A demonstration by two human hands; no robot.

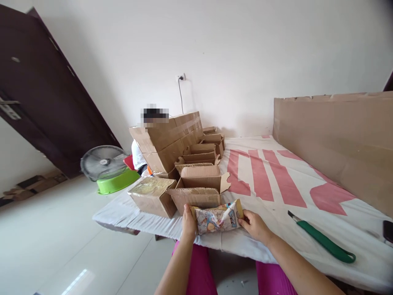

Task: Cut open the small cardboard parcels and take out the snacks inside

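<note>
A plastic snack packet (216,219) with a printed picture and gold ends is held level between my two hands at the table's front edge. My left hand (188,221) is closed on its left end, and my right hand (253,224) pinches its right end. Just behind the packet stands an open cardboard box (196,197), its flaps up; what lies inside is hidden. Beside that box on the left is a closed, taped carton (153,194). To the right of my right hand lies a green-handled knife (325,241) with its blade pointing away.
More open cartons (201,153) run back in a row along stacked taped boxes (172,139). A person (138,157) is partly hidden behind the stack. A large cardboard panel (331,139) stands at right. On the floor are a fan (104,162) and green basin (118,182).
</note>
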